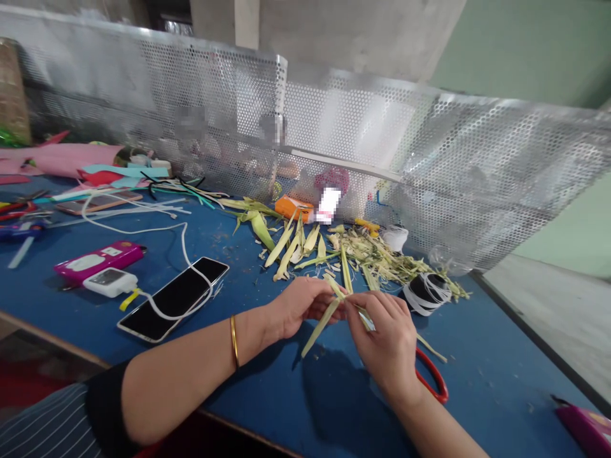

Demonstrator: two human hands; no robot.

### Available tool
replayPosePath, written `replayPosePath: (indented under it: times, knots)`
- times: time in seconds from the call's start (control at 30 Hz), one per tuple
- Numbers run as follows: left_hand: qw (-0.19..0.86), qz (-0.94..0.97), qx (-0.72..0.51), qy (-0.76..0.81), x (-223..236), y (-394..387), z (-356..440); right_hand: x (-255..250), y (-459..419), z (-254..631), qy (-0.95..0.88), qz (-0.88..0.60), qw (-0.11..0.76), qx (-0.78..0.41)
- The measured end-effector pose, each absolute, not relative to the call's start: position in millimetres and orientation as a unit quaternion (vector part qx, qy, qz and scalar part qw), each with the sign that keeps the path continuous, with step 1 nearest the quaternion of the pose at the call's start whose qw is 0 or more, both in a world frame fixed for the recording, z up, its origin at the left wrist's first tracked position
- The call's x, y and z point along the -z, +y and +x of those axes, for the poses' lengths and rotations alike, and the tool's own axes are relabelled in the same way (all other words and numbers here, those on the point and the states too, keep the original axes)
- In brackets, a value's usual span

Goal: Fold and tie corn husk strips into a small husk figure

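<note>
My left hand (pixel 308 305), a gold bangle on its wrist, pinches a pale green corn husk strip (pixel 321 327). Close against it, the closed fingers of my right hand (pixel 384 331) grip the same strips where they cross. A red scissors handle (pixel 438 376) shows beyond my right hand, and a bit of metal glints beneath its fingers; whether that hand also holds the scissors I cannot tell. Behind the hands lie loose corn husks (pixel 285 245) and a heap of shredded husk (pixel 377 251). A black spool wound with white string (pixel 426 294) stands right of them.
A phone (pixel 184 296) with a white cable across it lies left on the blue table (pixel 258 407), beside a magenta device (pixel 102 261). A perforated metal screen (pixel 344 121) runs along the back. Another magenta object (pixel 582 426) sits at the right edge.
</note>
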State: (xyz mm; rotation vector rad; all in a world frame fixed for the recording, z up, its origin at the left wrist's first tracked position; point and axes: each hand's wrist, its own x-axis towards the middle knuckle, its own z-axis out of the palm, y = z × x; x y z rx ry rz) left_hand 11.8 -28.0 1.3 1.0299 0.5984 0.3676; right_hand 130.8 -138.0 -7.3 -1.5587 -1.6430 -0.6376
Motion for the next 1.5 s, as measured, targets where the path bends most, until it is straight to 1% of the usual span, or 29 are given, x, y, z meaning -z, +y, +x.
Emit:
replayPosePath:
  times: [0.17,0.33,0.4,0.53,0.7,0.8,0.87,0.93,0.97,1.0,1.07,1.13,1.2,1.27,1.33,1.4,1.5]
  knots:
    - [0.825,0.476,-0.176,0.247,-3.3,-27.8,10.1,8.0,-138.6,129.4,-0.637,-0.622,0.373,0.261]
    - [0.820,0.461,-0.198,0.276,-0.5,-29.4,11.5,8.9,-138.1,127.3,-0.639,-0.630,0.355,0.264]
    - [0.817,0.457,-0.212,0.280,1.1,-29.9,12.3,9.0,-137.7,126.4,-0.669,-0.611,0.323,0.274]
    - [0.809,0.458,-0.238,0.281,4.3,-31.2,13.5,11.2,-136.1,125.1,-0.765,-0.529,0.227,0.289]
    - [0.813,0.453,-0.243,0.275,5.1,-33.7,14.1,14.2,-133.7,126.3,-0.790,-0.512,0.125,0.313]
    - [0.815,0.450,-0.245,0.270,4.5,-34.0,13.7,15.3,-132.2,126.3,-0.803,-0.497,0.090,0.316]
    - [0.813,0.451,-0.235,0.283,4.9,-33.8,13.6,16.1,-131.5,125.5,-0.805,-0.493,0.082,0.321]
    - [0.816,0.449,-0.223,0.289,5.6,-33.6,13.8,16.2,-131.4,124.8,-0.804,-0.493,0.106,0.314]
    - [0.817,0.449,-0.222,0.284,5.8,-33.5,14.0,15.9,-131.5,124.9,-0.801,-0.499,0.143,0.298]
    - [0.815,0.455,-0.226,0.279,5.8,-33.3,14.1,15.5,-131.6,125.5,-0.789,-0.512,0.198,0.277]
    - [0.798,0.479,-0.234,0.282,4.9,-32.7,14.3,14.8,-131.5,128.9,-0.725,-0.561,0.337,0.215]
    - [0.774,0.510,-0.228,0.297,2.8,-32.0,14.2,15.4,-130.2,134.9,-0.613,-0.632,0.461,0.112]
    - [0.759,0.531,-0.218,0.306,0.6,-31.3,13.8,17.9,-127.4,141.5,-0.499,-0.684,0.531,-0.043]
    - [0.755,0.540,-0.214,0.304,-0.4,-30.6,13.5,21.3,-123.8,146.0,-0.415,-0.682,0.568,-0.199]
    - [0.756,0.543,-0.213,0.297,0.4,-29.9,13.5,24.4,-120.6,146.9,-0.368,-0.655,0.593,-0.289]
    - [0.758,0.545,-0.216,0.286,2.8,-29.3,14.0,26.2,-118.6,145.2,-0.347,-0.638,0.611,-0.314]
    - [0.747,0.559,-0.234,0.276,7.4,-29.4,15.5,26.6,-118.0,141.8,-0.339,-0.637,0.620,-0.308]
